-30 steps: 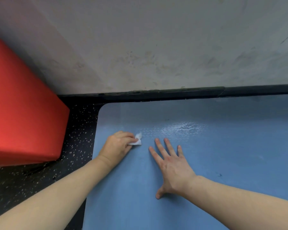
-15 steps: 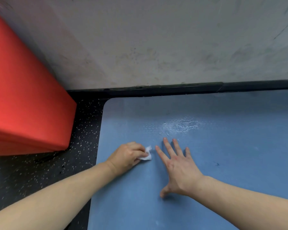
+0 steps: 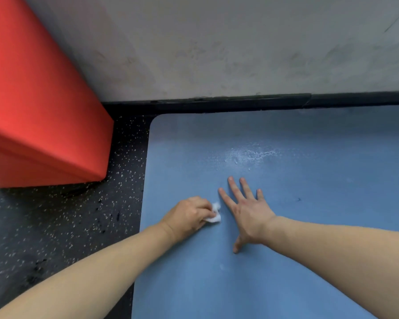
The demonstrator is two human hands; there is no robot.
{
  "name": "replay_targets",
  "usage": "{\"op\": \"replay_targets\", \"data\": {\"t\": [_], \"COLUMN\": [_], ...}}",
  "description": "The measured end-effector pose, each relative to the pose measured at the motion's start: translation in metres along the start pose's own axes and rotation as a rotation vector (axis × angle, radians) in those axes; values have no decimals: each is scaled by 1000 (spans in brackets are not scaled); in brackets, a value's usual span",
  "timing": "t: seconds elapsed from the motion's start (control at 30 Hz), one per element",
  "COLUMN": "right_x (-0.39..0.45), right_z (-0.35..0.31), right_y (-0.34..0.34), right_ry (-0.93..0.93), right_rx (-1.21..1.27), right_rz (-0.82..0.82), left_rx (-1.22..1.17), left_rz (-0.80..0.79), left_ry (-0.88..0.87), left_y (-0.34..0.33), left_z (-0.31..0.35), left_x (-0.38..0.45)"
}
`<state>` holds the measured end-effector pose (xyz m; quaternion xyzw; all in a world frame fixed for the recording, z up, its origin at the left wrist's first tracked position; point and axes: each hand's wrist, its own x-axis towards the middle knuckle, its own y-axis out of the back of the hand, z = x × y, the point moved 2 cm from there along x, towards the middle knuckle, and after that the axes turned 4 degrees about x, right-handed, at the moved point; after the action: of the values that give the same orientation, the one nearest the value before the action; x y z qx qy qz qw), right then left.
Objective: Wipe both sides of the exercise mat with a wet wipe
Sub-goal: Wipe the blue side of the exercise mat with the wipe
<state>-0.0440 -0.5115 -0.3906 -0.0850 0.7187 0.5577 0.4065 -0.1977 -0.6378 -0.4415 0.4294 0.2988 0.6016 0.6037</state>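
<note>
A blue exercise mat lies flat on the floor, its rounded far-left corner near the wall. My left hand grips a crumpled white wet wipe and holds it down on the mat near the mat's left edge. Just to its right, my right hand lies flat on the mat with fingers spread and straight. A shiny wet patch shows on the mat beyond my fingertips.
A large red padded block stands at the left, on the black speckled floor. A grey wall with a black baseboard runs along the mat's far edge.
My left hand has dragged the wipe along the mat toward me, away from the far edge. My right hand has stayed flat beside it, and the view has shifted slightly.
</note>
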Motion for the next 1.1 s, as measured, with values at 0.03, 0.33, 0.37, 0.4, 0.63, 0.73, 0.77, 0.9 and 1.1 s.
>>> {"op": "replay_targets", "data": {"t": [0.03, 0.33, 0.37, 0.4, 0.63, 0.73, 0.77, 0.9, 1.1], "right_x": [0, -23, -23, -23, -37, -45, -48, -56, -72], "right_z": [1, -7, -7, -7, -12, -22, -25, -40, -53], "right_y": [4, -8, -9, -9, -21, -36, -40, -51, -66], "right_ry": [7, -14, -13, -5, 64, 113, 127, 152, 110], "right_rx": [-4, 41, 45, 53, 56, 72, 70, 52, 54], "right_rz": [-26, -88, -80, -78, 63, 91, 91, 82, 67], "left_rx": [8, -13, -7, 1, -37, -24, -47, 4, -118], "left_rz": [-19, 25, 92, 185, 74, 240, 199, -10, 84], "left_ry": [-35, 33, 114, 208, 72, 280, 227, -78, 65], "left_y": [-2, -6, -3, -1, -16, -9, -15, -21, -29], "left_z": [3, 26, 18, 15, 49, 39, 53, 70, 95], "left_x": [-4, -22, -22, -24, -53, -61, -65, -76, -92]}}
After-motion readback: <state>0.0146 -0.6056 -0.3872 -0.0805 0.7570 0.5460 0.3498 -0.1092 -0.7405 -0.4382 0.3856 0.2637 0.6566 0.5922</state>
